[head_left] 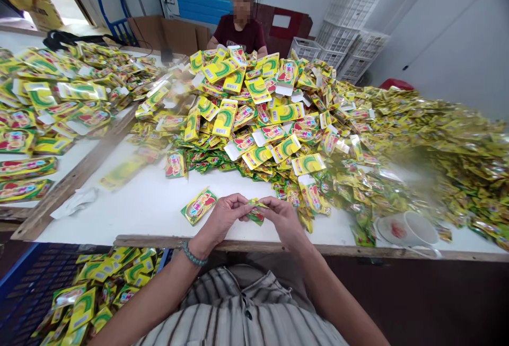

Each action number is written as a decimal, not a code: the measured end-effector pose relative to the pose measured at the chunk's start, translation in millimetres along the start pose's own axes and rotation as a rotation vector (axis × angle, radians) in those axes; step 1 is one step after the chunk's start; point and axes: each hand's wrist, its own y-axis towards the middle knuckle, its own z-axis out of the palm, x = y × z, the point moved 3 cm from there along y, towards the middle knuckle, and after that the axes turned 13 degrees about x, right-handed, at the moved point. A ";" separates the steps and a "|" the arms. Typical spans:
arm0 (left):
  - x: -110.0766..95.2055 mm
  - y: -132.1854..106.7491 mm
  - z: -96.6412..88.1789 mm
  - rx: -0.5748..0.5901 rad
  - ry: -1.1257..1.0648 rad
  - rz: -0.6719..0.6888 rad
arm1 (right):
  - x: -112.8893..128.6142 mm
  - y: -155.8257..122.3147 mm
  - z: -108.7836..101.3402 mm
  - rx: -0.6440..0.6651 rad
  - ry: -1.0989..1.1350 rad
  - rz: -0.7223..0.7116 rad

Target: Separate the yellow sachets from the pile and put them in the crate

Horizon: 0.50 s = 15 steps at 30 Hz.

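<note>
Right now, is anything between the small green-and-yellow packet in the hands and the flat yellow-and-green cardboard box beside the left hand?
Yes: the bare left hand itself, which pinches the packet together with the bare right hand. Nothing else visible stands between packet and box.

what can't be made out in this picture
Head view, small packet: mostly covered by the left hand and right hand.
Head view, co-worker's hands: hidden behind the heap of boxes.
Head view, yellow box left of the heap: too blurred to read.
Head view, blue crate: its near end is cut off by the bottom edge.
</note>
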 end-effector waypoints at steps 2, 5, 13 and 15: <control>-1.0 -2.4 0.1 0.013 -0.075 0.020 | -1.8 3.1 4.1 0.029 0.288 0.032; -2.1 -4.7 -1.1 0.002 -0.047 0.044 | -7.5 9.6 10.3 0.024 0.533 0.096; -11.6 5.0 -3.0 -0.180 -0.258 0.076 | 8.2 30.4 18.6 -0.075 0.545 0.052; -16.6 8.5 -3.0 -0.197 -0.321 0.078 | 16.8 34.4 13.8 -0.070 0.422 -0.007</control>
